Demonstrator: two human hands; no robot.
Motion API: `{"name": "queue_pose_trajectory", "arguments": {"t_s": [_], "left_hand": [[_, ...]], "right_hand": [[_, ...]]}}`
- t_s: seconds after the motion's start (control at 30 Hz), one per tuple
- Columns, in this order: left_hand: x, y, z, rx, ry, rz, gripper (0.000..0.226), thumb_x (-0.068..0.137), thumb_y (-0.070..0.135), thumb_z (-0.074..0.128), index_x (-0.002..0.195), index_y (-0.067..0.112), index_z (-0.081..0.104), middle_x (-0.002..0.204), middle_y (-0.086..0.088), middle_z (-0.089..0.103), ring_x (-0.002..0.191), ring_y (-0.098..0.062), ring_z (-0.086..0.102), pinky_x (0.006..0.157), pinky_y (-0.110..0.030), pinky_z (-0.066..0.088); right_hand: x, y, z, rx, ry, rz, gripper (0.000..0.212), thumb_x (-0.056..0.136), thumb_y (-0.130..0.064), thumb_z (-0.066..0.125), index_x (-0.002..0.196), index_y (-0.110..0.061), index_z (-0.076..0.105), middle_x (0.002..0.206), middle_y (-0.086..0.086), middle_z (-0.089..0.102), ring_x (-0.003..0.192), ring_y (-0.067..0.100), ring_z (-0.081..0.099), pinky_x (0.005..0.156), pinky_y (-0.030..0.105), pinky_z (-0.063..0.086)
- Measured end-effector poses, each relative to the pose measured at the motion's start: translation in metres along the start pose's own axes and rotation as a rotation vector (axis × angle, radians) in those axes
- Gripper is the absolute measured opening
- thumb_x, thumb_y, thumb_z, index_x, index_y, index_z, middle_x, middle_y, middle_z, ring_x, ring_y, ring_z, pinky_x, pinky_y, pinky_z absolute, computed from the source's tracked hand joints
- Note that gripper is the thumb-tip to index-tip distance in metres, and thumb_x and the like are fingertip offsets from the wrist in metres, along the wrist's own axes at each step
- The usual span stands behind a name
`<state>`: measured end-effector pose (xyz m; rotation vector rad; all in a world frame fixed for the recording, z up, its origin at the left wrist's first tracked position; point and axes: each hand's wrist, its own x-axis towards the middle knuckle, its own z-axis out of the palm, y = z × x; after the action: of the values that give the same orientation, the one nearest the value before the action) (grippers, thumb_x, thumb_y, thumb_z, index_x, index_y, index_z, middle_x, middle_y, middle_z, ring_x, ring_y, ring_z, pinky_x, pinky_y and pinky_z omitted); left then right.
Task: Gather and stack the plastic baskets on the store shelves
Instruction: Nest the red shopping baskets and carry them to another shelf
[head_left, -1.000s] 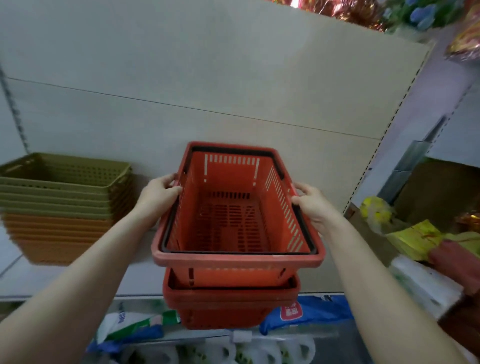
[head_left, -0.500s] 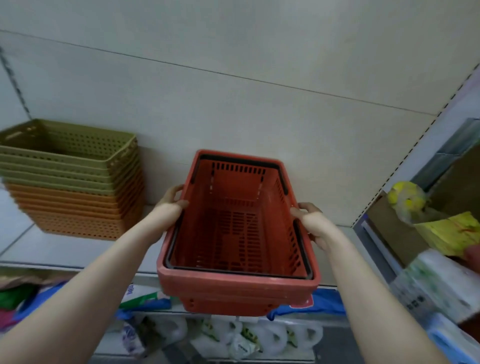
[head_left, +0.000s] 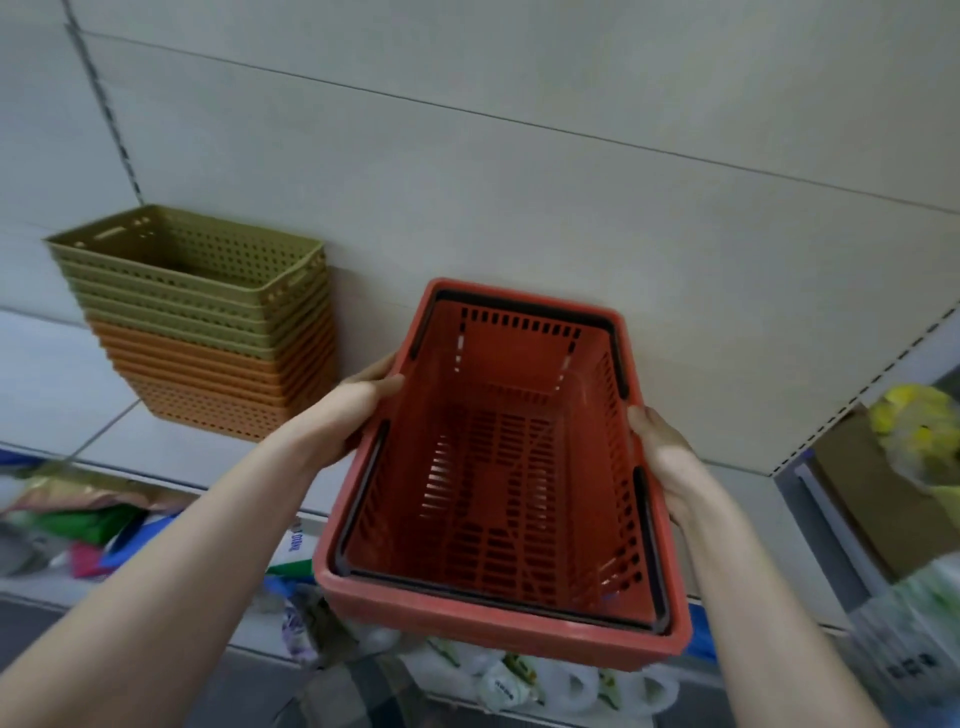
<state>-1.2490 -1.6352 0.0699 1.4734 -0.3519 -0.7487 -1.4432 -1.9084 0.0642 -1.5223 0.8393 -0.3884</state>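
Note:
A red plastic basket (head_left: 498, 467) with black folded handles sits nested in another red basket, of which only a rim edge shows beneath. My left hand (head_left: 358, 410) grips its left rim and my right hand (head_left: 660, 447) grips its right rim. The pair overhangs the front edge of the white shelf (head_left: 171, 447). To the left on the same shelf stands a tall stack of perforated baskets (head_left: 208, 322), olive green ones on top of orange ones, against the back panel.
A beige back panel (head_left: 519, 182) rises behind the shelf. Packaged goods and toilet roll packs (head_left: 519, 675) lie on the shelf below. A cardboard box (head_left: 872, 488) with yellow items and bagged goods crowds the right side.
The upper red basket has sunk fully into the lower one, so the two now sit flush. My view has tilted down and right, and the green and orange stack appears nearer the middle.

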Motion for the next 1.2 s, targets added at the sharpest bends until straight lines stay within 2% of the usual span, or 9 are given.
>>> {"name": "queue_pose_trajectory", "arguments": {"t_s": [0.07, 0.17, 0.3, 0.43, 0.63, 0.8, 1.0, 1.1, 1.2], "left_hand": [[-0.024, -0.010, -0.012, -0.009, 0.003, -0.003, 0.046, 0.086, 0.025, 0.059, 0.122, 0.053, 0.061, 0.119, -0.007, 0.072, 0.098, -0.027, 0.062, 0.093, -0.046, 0.047], [-0.066, -0.035, -0.029, 0.032, 0.069, 0.100, 0.049, 0.098, 0.017, 0.051, 0.142, 0.039, 0.046, 0.137, 0.001, 0.061, 0.111, -0.014, 0.061, 0.102, -0.036, 0.045], [-0.140, -0.063, -0.055, 0.101, 0.085, 0.214, 0.045, 0.102, 0.007, 0.037, 0.140, 0.032, 0.041, 0.121, 0.026, 0.063, 0.097, 0.014, 0.060, 0.094, -0.011, 0.046], [-0.217, -0.097, -0.118, 0.146, 0.235, 0.242, 0.051, 0.103, 0.010, 0.040, 0.152, 0.019, 0.028, 0.149, 0.006, 0.042, 0.129, 0.000, 0.043, 0.116, -0.026, 0.029], [-0.329, -0.130, -0.229, 0.127, 0.395, 0.215, 0.047, 0.104, 0.018, 0.040, 0.148, 0.033, 0.032, 0.139, 0.016, 0.052, 0.117, 0.010, 0.053, 0.104, -0.019, 0.041], [-0.408, -0.143, -0.317, 0.094, 0.584, 0.162, 0.047, 0.103, 0.013, 0.043, 0.146, 0.029, 0.036, 0.111, 0.022, 0.060, 0.083, 0.020, 0.062, 0.071, -0.002, 0.046], [-0.465, -0.159, -0.418, 0.052, 0.781, 0.057, 0.052, 0.100, 0.010, 0.048, 0.146, 0.031, 0.039, 0.093, 0.005, 0.077, 0.075, -0.004, 0.071, 0.065, -0.018, 0.056], [-0.478, -0.161, -0.461, 0.006, 0.875, 0.032, 0.047, 0.100, 0.010, 0.047, 0.141, 0.033, 0.040, 0.079, 0.006, 0.077, 0.065, -0.008, 0.071, 0.057, -0.021, 0.057], [-0.478, -0.159, -0.508, -0.032, 0.971, 0.017, 0.050, 0.099, 0.011, 0.049, 0.143, 0.032, 0.039, 0.094, -0.004, 0.074, 0.067, -0.009, 0.071, 0.059, -0.023, 0.058]], "right_hand": [[-0.023, 0.006, 0.005, -0.005, -0.044, -0.040, 0.043, 0.103, -0.035, 0.042, 0.140, -0.013, 0.048, 0.130, 0.012, 0.064, 0.114, 0.025, 0.064, 0.099, 0.042, 0.051], [-0.064, 0.016, 0.018, -0.051, -0.044, -0.083, 0.041, 0.102, -0.035, 0.045, 0.141, -0.020, 0.047, 0.131, 0.006, 0.063, 0.115, 0.021, 0.064, 0.102, 0.043, 0.049], [-0.133, 0.029, 0.058, -0.034, -0.090, -0.126, 0.035, 0.100, -0.022, 0.051, 0.135, -0.025, 0.051, 0.120, 0.002, 0.068, 0.105, 0.016, 0.069, 0.093, 0.040, 0.055], [-0.202, 0.041, 0.116, -0.040, -0.112, -0.146, 0.038, 0.098, -0.010, 0.051, 0.131, -0.027, 0.052, 0.116, 0.002, 0.069, 0.091, 0.015, 0.071, 0.082, 0.038, 0.057], [-0.281, 0.067, 0.240, 0.012, -0.235, -0.082, 0.045, 0.092, -0.013, 0.058, 0.135, -0.025, 0.050, 0.117, 0.007, 0.069, 0.094, 0.020, 0.072, 0.081, 0.041, 0.058], [-0.317, 0.083, 0.356, -0.021, -0.386, 0.004, 0.051, 0.093, -0.010, 0.056, 0.141, -0.028, 0.045, 0.113, 0.005, 0.068, 0.088, 0.021, 0.074, 0.073, 0.040, 0.059], [-0.333, 0.082, 0.488, -0.103, -0.569, 0.027, 0.050, 0.092, -0.009, 0.056, 0.139, -0.025, 0.046, 0.124, 0.014, 0.065, 0.102, 0.036, 0.069, 0.089, 0.056, 0.055], [-0.332, 0.074, 0.553, -0.136, -0.660, 0.013, 0.049, 0.090, -0.012, 0.058, 0.136, -0.027, 0.050, 0.118, 0.013, 0.068, 0.096, 0.033, 0.071, 0.085, 0.050, 0.058], [-0.320, 0.065, 0.621, -0.143, -0.746, -0.023, 0.046, 0.091, -0.010, 0.057, 0.134, -0.026, 0.053, 0.115, 0.012, 0.069, 0.093, 0.029, 0.070, 0.083, 0.047, 0.059]]}}
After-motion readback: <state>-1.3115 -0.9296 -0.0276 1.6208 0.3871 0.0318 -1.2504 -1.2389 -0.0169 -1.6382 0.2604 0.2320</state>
